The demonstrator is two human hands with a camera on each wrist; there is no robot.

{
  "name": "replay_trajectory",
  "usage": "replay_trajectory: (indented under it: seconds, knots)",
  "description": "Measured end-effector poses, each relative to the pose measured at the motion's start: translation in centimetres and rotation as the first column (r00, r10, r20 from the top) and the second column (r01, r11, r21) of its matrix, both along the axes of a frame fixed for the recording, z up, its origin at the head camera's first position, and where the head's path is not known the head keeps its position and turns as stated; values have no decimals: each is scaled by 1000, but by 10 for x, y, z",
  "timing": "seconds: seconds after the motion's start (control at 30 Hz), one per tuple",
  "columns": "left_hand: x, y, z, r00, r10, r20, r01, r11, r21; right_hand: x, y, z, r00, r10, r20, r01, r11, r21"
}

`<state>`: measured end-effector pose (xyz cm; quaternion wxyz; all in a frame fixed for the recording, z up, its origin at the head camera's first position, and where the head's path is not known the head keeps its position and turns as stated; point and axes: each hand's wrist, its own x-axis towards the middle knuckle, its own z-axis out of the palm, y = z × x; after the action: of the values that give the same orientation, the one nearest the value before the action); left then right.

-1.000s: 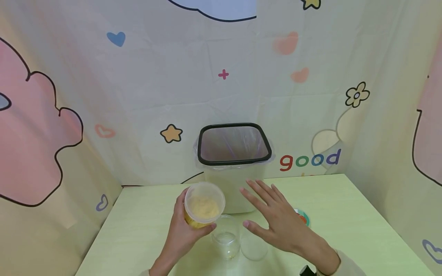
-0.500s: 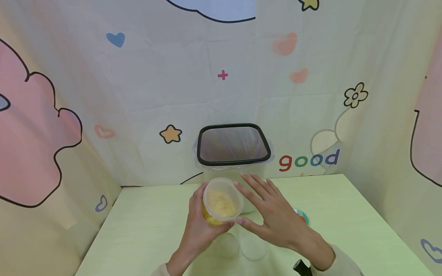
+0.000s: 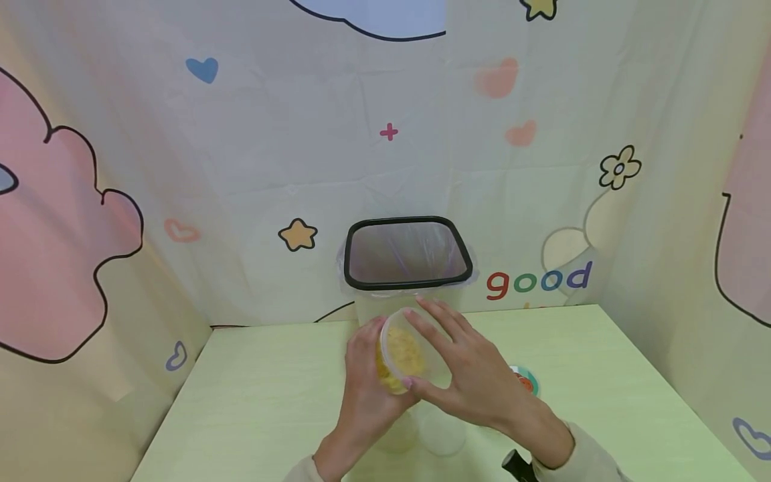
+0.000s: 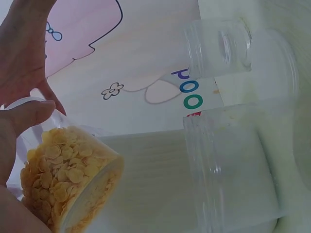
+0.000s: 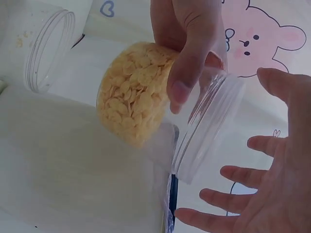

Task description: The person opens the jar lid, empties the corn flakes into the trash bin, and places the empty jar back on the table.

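A clear plastic jar [image 3: 405, 355] of yellow flakes is tilted in the air, gripped around its side by my left hand [image 3: 364, 385]. In the right wrist view its translucent lid [image 5: 214, 128] is on the jar's mouth. My right hand [image 3: 482, 375] is spread beside the lid, fingers apart; whether the fingertips touch it, I cannot tell. The left wrist view shows the flakes [image 4: 63, 170] through the jar wall. Below the hands a clear round lid [image 3: 442, 432] lies on the table, beside a clear jar [image 3: 397, 432] partly hidden by my left hand.
Behind the hands stands a bin with a black rim [image 3: 409, 284] and a plastic liner. A round teal and red item [image 3: 525, 380] lies right of my right hand, and a black object [image 3: 518, 465] shows near my right sleeve. Printed cloth hangs behind the table [image 3: 253, 402].
My left hand has carried the flake jar to the right and tilted its lid toward my right hand. The right hand has shifted slightly left and up, so the two hands are now close together.
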<state>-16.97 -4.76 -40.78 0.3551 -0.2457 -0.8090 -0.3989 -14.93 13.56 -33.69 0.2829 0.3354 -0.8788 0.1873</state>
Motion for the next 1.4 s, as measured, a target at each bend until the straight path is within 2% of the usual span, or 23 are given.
replay_trajectory:
  seconds: [0.17, 0.33, 0.5, 0.77, 0.9, 1.0, 1.2, 1.3, 1.4]
  knots:
    - [-3, 7, -2, 992, 55, -110, -61, 997, -56, 0, -5, -2, 997, -75, 33, 76, 996, -38]
    - [-2, 11, -4, 981, 94, -172, -112, 989, -96, 1, -8, -5, 984, -165, 62, 168, 984, -51]
    - [-2, 12, -6, 967, 111, -231, -143, 982, -126, 1, -11, -5, 978, -188, 90, 195, 979, -66]
    - [-4, 11, -8, 953, 123, -278, -175, 970, -169, 0, -12, -7, 981, -165, 102, 174, 981, -87]
    - [-4, 9, -8, 949, 119, -291, -181, 963, -197, -2, -11, -10, 987, -140, 82, 149, 982, -112]
    - [-4, 7, -9, 942, 125, -313, -205, 949, -239, -3, -10, -11, 991, -120, 55, 126, 983, -134]
    - [-7, 3, -11, 915, 153, -374, -280, 907, -313, -5, -9, -16, 996, -83, 9, 84, 984, -155]
    - [-9, 1, -11, 901, 152, -407, -296, 901, -319, -6, -8, -18, 998, -61, -2, 60, 985, -161]
    - [-10, 0, -10, 895, 142, -422, -291, 904, -314, -6, -6, -20, 999, -36, -4, 35, 986, -164]
